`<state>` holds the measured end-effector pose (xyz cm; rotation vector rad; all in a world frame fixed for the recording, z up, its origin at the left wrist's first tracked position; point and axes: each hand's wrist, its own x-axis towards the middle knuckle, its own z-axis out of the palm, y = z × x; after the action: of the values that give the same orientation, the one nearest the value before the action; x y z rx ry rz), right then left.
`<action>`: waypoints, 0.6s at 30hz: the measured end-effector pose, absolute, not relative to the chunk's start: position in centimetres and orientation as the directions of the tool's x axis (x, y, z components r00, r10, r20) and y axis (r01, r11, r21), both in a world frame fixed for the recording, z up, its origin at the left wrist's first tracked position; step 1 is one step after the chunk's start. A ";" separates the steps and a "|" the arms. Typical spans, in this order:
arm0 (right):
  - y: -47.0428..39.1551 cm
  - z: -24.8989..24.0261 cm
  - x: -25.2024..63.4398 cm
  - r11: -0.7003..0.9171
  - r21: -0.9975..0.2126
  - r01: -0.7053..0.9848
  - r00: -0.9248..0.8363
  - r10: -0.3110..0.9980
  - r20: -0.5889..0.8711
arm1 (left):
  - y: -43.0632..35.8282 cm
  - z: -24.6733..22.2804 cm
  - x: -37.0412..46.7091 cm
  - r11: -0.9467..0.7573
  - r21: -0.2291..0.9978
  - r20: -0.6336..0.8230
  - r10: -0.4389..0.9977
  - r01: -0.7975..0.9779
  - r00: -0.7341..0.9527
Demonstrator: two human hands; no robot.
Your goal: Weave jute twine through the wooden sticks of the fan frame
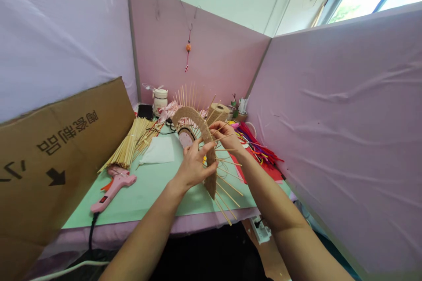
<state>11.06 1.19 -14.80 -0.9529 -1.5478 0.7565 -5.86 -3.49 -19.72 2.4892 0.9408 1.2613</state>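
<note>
A curved woven band of brown twine (pixel 211 171) with thin sticks fanning out from it stands tilted above the table's front half. My left hand (pixel 197 164) grips this woven fan frame, thumb and fingers on its near face. At its inner side is a round pinkish piece (pixel 186 138) with a brown rim, partly covered by my left hand. My right hand (pixel 224 135) is at the band's outer edge among the projecting sticks, its fingertips pinched together. What lies between those fingertips is too small to make out.
A pink glue gun (pixel 114 189) lies at left beside a bundle of sticks (pixel 130 142) and a white packet (pixel 158 150). Behind stand a twine roll (pixel 219 112) and white bottle (pixel 160 99). Colourful pipe cleaners (pixel 259 142) lie right; a cardboard sheet (pixel 66 153) stands left.
</note>
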 end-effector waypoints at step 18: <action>0.9 -14.1 10.9 0.529 -0.777 0.340 -0.175 0.848 0.501 | -1.3 -16.0 -6.6 -0.742 0.475 0.719 0.637 0.473 0.277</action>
<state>10.86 0.86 -14.09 -0.9981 -1.7509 0.6237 -6.62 -1.25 -15.99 2.3721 1.0416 1.4605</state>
